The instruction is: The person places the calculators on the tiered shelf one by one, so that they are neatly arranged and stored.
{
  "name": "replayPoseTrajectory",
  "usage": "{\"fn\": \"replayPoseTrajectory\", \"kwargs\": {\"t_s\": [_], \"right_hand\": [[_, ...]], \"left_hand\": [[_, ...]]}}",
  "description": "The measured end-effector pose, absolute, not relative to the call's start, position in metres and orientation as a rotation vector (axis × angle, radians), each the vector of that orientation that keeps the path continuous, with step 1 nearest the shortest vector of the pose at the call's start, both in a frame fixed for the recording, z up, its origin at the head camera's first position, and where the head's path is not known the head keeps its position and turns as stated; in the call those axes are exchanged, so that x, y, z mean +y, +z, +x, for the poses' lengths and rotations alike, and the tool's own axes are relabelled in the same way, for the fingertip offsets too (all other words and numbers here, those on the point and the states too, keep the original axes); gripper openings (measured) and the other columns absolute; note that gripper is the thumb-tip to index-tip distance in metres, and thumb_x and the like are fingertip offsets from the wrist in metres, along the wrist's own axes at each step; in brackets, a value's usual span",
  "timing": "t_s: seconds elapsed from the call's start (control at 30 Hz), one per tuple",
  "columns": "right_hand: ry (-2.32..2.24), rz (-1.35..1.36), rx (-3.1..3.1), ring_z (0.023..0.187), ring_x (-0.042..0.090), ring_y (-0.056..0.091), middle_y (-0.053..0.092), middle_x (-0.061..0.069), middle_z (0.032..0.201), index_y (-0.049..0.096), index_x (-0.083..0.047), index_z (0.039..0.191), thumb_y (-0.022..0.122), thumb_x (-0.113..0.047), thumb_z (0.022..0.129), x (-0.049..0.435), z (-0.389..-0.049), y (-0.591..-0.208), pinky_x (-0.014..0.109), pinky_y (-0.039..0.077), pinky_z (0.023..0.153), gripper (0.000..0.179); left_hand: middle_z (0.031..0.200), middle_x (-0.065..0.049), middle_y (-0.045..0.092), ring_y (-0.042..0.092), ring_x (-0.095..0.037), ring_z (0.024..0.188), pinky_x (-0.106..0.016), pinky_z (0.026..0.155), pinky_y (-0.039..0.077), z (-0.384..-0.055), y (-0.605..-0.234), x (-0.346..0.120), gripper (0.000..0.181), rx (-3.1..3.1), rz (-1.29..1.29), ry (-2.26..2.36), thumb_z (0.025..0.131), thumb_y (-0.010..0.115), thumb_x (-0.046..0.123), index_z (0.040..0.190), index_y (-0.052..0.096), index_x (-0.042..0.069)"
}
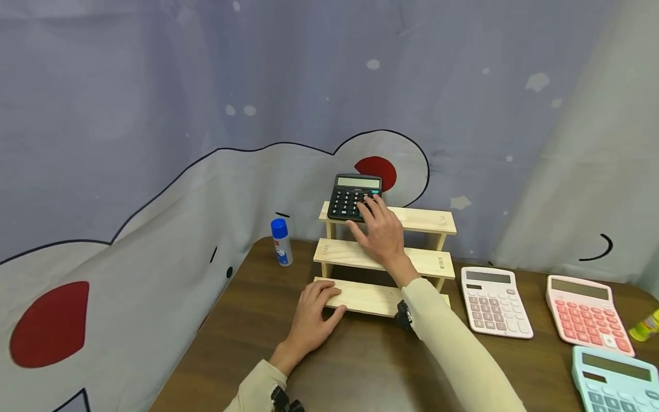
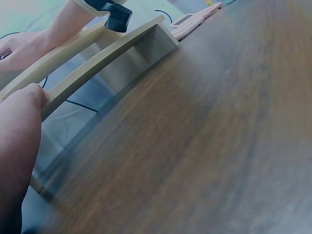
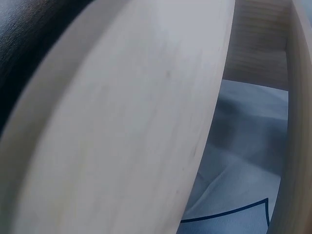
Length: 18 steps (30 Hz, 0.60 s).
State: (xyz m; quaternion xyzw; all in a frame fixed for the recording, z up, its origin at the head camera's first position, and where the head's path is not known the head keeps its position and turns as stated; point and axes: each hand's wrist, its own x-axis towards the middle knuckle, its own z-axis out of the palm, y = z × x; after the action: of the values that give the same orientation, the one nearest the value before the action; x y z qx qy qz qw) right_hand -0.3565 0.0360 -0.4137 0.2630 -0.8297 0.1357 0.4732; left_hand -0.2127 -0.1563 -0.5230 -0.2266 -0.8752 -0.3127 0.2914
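A black calculator (image 1: 355, 197) leans back on the top tier of a three-tier wooden shelf (image 1: 427, 220), near its left end. My right hand (image 1: 383, 232) reaches over the middle tier, its fingertips touching the calculator's lower right keys and its thumb held apart. My left hand (image 1: 311, 312) rests on the left end of the lowest tier (image 1: 365, 297), fingers on top and thumb along the front edge. In the left wrist view the left hand (image 2: 22, 117) meets the shelf's edge; its fingertips are hidden. The right wrist view shows only pale boards (image 3: 126, 122) and cloth.
A blue-capped glue stick (image 1: 281, 243) stands left of the shelf. To the right lie a white-pink calculator (image 1: 495, 301), a pink calculator (image 1: 589, 315) and a light blue calculator (image 1: 618, 380). A yellow-green item (image 1: 646, 326) is at the right edge. Printed cloth (image 1: 288, 86) hangs behind.
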Motion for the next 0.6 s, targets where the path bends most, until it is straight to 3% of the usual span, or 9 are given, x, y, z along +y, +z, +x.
{"fn": "replayPoseTrajectory", "kwargs": {"t_s": [0.6], "right_hand": [[0.347, 0.677, -2.04, 0.126, 0.031, 0.055, 0.063, 0.015, 0.129, 0.065, -0.01, 0.128, 0.062, -0.043, 0.094, 0.0338, -0.3564, -0.4153, 0.046, 0.049, 0.1, 0.047]], "left_hand": [[0.128, -0.003, 0.06, 0.052, -0.023, 0.122, -0.046, 0.104, 0.039, -0.2119, -0.5215, -0.1601, 0.033, -2.34, -0.598, -0.811, 0.091, 0.071, 0.038, 0.116, 0.067, 0.017]]}}
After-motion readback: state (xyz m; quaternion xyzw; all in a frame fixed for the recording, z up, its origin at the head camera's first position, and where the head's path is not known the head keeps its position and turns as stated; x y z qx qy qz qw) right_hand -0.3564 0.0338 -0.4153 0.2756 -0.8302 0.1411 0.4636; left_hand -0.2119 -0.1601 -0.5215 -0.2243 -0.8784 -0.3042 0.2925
